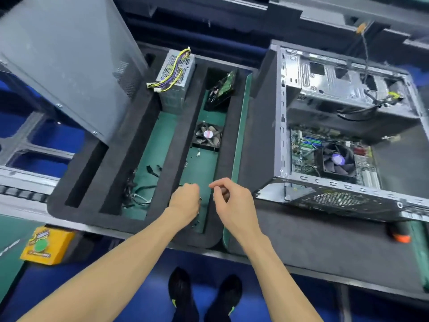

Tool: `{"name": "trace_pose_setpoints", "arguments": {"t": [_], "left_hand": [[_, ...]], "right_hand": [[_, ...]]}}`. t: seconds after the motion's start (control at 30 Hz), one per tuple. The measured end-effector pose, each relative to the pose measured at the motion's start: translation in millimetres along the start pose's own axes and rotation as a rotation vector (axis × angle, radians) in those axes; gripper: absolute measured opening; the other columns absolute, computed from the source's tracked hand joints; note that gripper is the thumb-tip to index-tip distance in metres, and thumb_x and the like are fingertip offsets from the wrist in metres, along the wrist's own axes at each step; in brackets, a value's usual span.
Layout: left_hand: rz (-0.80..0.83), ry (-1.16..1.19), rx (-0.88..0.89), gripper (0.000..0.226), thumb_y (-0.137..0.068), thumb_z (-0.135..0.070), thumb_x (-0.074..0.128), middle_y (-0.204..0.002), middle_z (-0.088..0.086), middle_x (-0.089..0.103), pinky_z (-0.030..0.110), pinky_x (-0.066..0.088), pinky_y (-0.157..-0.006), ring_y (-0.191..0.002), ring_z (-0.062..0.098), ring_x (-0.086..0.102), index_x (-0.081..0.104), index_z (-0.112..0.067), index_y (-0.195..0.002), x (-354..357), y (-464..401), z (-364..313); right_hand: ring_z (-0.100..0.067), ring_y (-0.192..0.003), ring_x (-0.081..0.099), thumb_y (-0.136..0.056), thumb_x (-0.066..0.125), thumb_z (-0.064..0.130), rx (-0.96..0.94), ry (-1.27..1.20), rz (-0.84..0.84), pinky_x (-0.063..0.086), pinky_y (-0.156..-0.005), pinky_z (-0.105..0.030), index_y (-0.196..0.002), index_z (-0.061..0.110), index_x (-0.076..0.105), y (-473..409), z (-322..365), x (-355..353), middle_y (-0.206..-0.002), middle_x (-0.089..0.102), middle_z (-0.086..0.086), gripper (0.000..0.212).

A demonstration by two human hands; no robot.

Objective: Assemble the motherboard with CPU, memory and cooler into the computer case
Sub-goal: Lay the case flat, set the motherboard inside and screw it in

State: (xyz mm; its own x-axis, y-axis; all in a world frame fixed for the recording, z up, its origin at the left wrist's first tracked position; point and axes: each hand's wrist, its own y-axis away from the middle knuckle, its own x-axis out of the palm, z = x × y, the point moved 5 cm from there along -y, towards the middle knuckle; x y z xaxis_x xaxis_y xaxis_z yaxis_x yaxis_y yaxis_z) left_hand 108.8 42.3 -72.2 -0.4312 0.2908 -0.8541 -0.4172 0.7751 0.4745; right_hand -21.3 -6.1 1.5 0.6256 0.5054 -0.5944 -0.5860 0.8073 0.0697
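Left hand (185, 201): it reaches down into the near end of the middle slot of the foam tray (76, 182), fingers curled downward over small dark screws (196, 223) on the green floor. If it already pinches a screw, the picture does not show; the fingertips are hidden.
Right hand (228, 201): it hovers just beside the left one, over the same slot, thumb and forefinger brought together as for a pinch. Something tiny may be between them, but it is too small to tell.
Tray, further back: in the same slot lie a loose fan (207, 135) and, behind it, a drive (221, 89) leaning on edge. In the slot to the left are cables (139, 194) near and a power supply (175, 77) far.
Case (348, 135): it lies open on the right, well apart from the hands.
Motherboard (304, 147): it sits already inside the case, with the cooler (337, 160) on top of it and memory sticks (312, 141) beside the cooler.
Step in hand: probably the picking of screws to fasten the board, since the board seems already placed.
Next move: it calls for a fine pinch on one screw, then carrying it right to a mounting hole of the board. A driver (399, 233) with orange tip lies by the case, near the right edge.
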Motion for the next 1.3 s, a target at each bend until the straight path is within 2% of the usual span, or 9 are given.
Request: {"name": "trace_pose_setpoints", "arguments": {"t": [0.3,0.43,0.5,0.6,0.83,1.1,1.23,1.3], "left_hand": [[-0.008,-0.11,0.001,0.006,-0.092,-0.006,0.056,-0.105,0.016,0.065,0.038,0.05,-0.075,-0.098,0.037,0.066,0.055,-0.007,-0.098,13.5,-13.2,-1.8],[-0.012,-0.092,0.005,0.01,-0.089,-0.005,0.055,-0.103,0.017,0.065,0.036,0.047,-0.072,-0.096,0.038,0.066,0.047,-0.01,-0.088,8.9,-11.2,-0.9],[-0.002,-0.092,0.007,0.006,-0.09,-0.004,0.054,-0.106,0.018,0.064,0.037,0.048,-0.074,-0.097,0.04,0.065,0.053,-0.006,-0.095,9.5,-10.1,-0.9],[0.032,-0.08,-0.011,0.016,-0.092,-0.009,0.056,-0.11,0.019,0.063,0.039,0.05,-0.08,-0.1,0.04,0.064,0.056,-0.003,-0.107,14.9,-6.5,2.4],[0.004,0.015,-0.028,0.014,-0.089,-0.005,0.052,-0.104,0.021,0.062,0.041,0.054,-0.08,-0.093,0.041,0.064,0.06,-0.002,-0.1,15.9,-5.4,2.1],[-0.067,0.42,-0.107,0.023,-0.086,0.002,0.052,-0.093,0.01,0.072,0.036,0.057,-0.084,-0.084,0.027,0.069,0.07,-0.012,-0.087,11.4,-6.0,11.7],[-0.026,0.83,-0.197,0.015,-0.091,0.008,0.057,-0.087,0.019,0.071,0.031,0.062,-0.07,-0.069,0.025,0.073,0.069,0.0,-0.094,8.3,-1.9,12.0],[0.03,1.067,-0.221,0.012,-0.091,0.011,0.059,-0.089,0.023,0.07,0.032,0.062,-0.073,-0.074,0.025,0.074,0.068,0.004,-0.096,4.4,2.5,9.2]], "right_hand": [[-0.01,-0.073,0.061,-0.098,0.056,0.022,0.03,0.001,0.024,0.052,-0.067,-0.026,-0.099,0.031,0.069,5.4,-19.3,0.0,-0.072,0.062,0.018,0.017],[-0.01,-0.07,0.06,-0.098,0.055,0.022,-0.002,-0.024,0.025,0.052,-0.066,-0.026,-0.099,0.031,0.07,6.3,-18.3,-6.2,-0.069,0.061,0.018,0.017],[-0.01,-0.069,0.06,-0.098,0.055,0.022,0.005,-0.035,0.025,0.053,-0.066,-0.027,-0.099,0.031,0.07,7.4,-20.5,-9.5,-0.068,0.061,0.017,0.017],[-0.011,-0.07,0.06,-0.099,0.055,0.023,0.009,-0.049,0.037,0.053,-0.067,-0.028,-0.099,0.032,0.069,12.6,-22.6,-12.7,-0.069,0.063,0.013,0.017],[-0.011,-0.069,0.06,-0.098,0.055,0.021,0.018,-0.074,0.02,0.052,-0.066,-0.025,-0.099,0.032,0.07,22.5,-33.1,-20.9,-0.071,0.064,0.01,0.018],[-0.013,-0.069,0.06,-0.098,0.055,0.021,0.032,-0.109,0.018,0.054,-0.068,-0.032,-0.099,0.032,0.07,27.6,-35.5,-18.8,-0.071,0.065,0.008,0.018],[-0.011,-0.068,0.059,-0.098,0.055,0.021,0.034,-0.104,0.023,0.053,-0.065,-0.028,-0.098,0.033,0.069,28.2,-38.6,-17.5,-0.07,0.064,0.009,0.019],[-0.01,-0.068,0.059,-0.098,0.055,0.021,0.035,-0.089,0.02,0.051,-0.063,-0.024,-0.098,0.034,0.07,27.7,-40.7,-17.4,-0.069,0.063,0.01,0.019]]}}
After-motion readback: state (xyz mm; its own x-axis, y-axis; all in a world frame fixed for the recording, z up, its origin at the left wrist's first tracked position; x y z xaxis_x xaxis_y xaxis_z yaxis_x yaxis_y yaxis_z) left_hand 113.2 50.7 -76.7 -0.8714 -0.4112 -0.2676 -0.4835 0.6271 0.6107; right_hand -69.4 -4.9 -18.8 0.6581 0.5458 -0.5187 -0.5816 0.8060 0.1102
